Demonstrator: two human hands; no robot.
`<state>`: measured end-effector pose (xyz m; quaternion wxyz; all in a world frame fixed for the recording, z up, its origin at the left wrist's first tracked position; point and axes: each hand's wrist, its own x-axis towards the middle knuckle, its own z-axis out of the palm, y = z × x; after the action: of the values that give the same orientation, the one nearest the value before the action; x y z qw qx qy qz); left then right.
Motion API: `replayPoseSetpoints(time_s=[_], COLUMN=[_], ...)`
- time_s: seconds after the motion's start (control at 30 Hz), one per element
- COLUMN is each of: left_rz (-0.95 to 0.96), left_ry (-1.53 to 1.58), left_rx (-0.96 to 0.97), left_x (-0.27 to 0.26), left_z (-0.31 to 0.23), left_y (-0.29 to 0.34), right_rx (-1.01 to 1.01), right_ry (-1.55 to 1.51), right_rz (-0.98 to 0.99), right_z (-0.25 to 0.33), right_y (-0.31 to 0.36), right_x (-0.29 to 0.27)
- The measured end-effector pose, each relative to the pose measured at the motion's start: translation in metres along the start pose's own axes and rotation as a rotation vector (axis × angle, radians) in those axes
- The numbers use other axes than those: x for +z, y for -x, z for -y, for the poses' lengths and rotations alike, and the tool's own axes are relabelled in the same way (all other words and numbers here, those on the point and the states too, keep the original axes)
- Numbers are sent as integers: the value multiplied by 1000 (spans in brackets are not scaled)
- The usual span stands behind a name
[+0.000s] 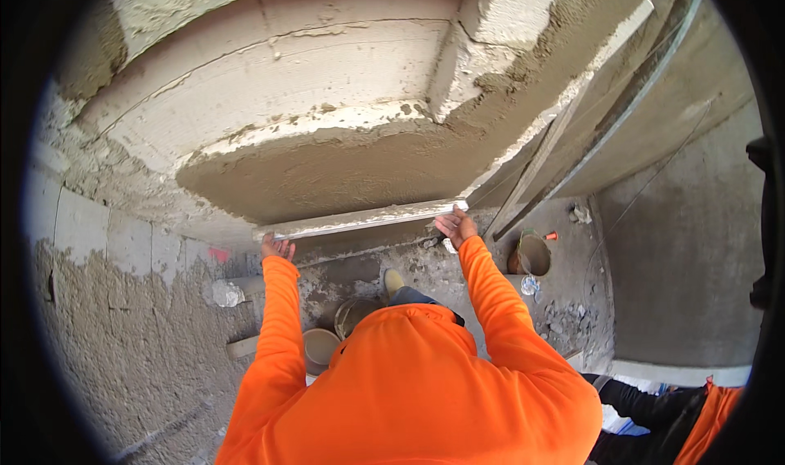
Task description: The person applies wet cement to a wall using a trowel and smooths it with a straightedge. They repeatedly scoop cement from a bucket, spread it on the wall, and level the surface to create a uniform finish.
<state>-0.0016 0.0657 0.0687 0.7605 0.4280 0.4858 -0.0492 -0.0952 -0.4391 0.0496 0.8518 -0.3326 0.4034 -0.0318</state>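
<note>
Holding a long pale straightedge (364,221), the person in orange (425,383) has the left hand (278,247) curled around its left end and the right hand (456,225) gripping its right end, some fingers spread. From here, the bar lies along the near edge of the damp-looking mortar (327,175); I can't tell whether it touches throughout. I'd press evenly with both hands, keep it from twisting, and mind the bucket (536,255) to the right.
</note>
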Motion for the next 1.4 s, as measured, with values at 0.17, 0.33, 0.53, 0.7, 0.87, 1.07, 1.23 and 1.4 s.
replayPoseSetpoints(time_s=[0.17, 0.33, 0.53, 0.7, 0.87, 1.07, 1.23, 1.4], left_rz=[86, 103, 61, 40, 70, 116, 176, 204], left_ry=[-185, -279, -358, -349, -283, -233, -214, -187], left_rx=[8, -14, -138, -205, -102, -87, 29, 58], left_x=[-30, -23, -26, -30, -18, -22, -18, 0], left_z=[16, 23, 36, 53, 62, 53, 32, -8], left_y=[-56, -88, -134, -160, -168, -167, -137, -79], right_rx=[58, 118, 213, 280, 221, 213, 128, 60], right_ry=[-1, 84, 137, 154, 101, 129, 78, 56], right_rz=[-61, -103, -204, -219, -197, -178, -158, -64], right_z=[-38, -44, -62, -75, -76, -54, -21, 27], right_y=[-35, -72, -121, -154, -163, -142, -111, -57], right_x=[-5, -10, -27, -34, -30, -28, -12, 19])
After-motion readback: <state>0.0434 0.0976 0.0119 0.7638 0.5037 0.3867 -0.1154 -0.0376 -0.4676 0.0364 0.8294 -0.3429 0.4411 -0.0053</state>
